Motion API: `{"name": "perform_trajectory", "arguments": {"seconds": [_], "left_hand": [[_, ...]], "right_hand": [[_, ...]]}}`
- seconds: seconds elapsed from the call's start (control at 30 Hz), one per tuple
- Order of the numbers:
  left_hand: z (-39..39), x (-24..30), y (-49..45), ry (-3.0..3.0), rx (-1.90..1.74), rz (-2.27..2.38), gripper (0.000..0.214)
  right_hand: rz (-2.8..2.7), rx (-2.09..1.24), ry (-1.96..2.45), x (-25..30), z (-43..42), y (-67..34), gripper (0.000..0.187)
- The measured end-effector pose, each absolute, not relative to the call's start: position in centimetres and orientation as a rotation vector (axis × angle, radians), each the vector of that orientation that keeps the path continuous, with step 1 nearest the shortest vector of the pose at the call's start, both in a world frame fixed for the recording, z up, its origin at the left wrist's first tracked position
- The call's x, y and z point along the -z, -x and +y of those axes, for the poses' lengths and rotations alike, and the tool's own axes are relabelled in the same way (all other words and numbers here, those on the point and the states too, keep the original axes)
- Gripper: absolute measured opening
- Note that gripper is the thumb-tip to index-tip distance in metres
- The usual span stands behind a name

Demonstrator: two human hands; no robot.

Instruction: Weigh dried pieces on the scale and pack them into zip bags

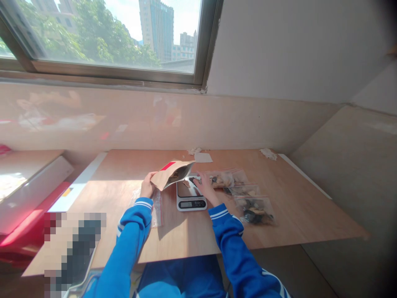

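Note:
My left hand (147, 186) grips the bottom corner of a brown paper pouch (172, 173) with a red strip, tilted on its side with its mouth toward a small digital scale (190, 195). My right hand (207, 187) rests over the scale's platform by the pouch mouth, fingers curled on small dark pieces I cannot make out. Both arms wear blue sleeves with white cuff stripes.
Three clear zip bags of mixed dried pieces (254, 209) lie right of the scale. An empty clear bag (156, 207) lies under my left wrist. Paper scraps (203, 157) sit near the wall. The wooden board table (294, 207) ends close in front; a window is above.

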State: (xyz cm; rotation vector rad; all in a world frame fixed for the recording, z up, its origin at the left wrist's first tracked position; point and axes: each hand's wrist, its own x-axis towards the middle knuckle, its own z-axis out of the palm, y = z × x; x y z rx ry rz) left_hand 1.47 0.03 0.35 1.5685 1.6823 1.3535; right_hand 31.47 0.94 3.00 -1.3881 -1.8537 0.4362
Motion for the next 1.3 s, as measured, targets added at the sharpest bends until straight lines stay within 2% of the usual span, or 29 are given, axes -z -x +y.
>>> {"name": "perform_trajectory", "arguments": {"seconds": [0.27,0.57,0.9,1.13,1.3], "left_hand": [[0.0,-0.4,-1.5,-1.568,-1.344,1.686,0.038],[-0.1,-0.6,-1.6,-1.553,-1.318,1.703,0.041],[0.1,-0.2,-1.3,-1.580,-1.315,1.706,0.040],[0.2,0.0,-1.2,-1.596,-1.318,1.711,0.039],[0.2,0.0,-1.2,-1.602,-1.320,1.706,0.039]], "right_hand": [[-1.982,-0.456,1.301,-3.2,0.5,-32.6,0.026],[-1.827,-0.534,1.296,-3.2,0.6,-32.3,0.008],[-1.832,-0.474,1.330,-3.5,0.8,-32.0,0.006],[-1.689,-0.524,1.359,-4.0,0.7,-31.5,0.021],[-1.683,-0.491,1.312,-4.1,0.8,-31.3,0.016]]}}
